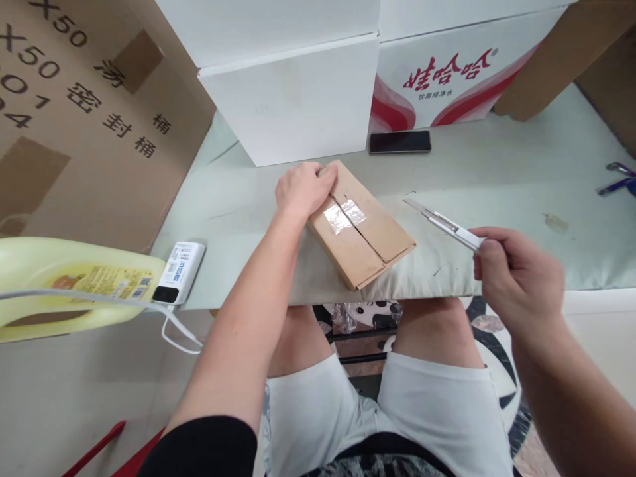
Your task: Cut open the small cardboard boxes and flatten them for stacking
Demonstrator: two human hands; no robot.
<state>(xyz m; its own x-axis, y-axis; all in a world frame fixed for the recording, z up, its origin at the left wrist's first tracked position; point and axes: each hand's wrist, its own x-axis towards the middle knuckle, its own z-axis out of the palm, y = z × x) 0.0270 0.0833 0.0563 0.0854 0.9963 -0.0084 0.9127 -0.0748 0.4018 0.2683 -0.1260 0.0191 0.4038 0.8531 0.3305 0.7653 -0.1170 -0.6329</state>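
Left hand [304, 189]: held the carton [372, 228] at its far end, half curled
Right hand [519, 275]: was closed around a utility knife [450, 225]
Blade [416, 206]: was out, apart from the carton

Flat brown cardboard box [375, 226] on pale green cloth-covered table [497, 175] | I see flat black glass phone [400, 142] behind it | small white plastic power bank [183, 268] left | slim white metal knife [451, 226] right, in bare right hand [521, 278]
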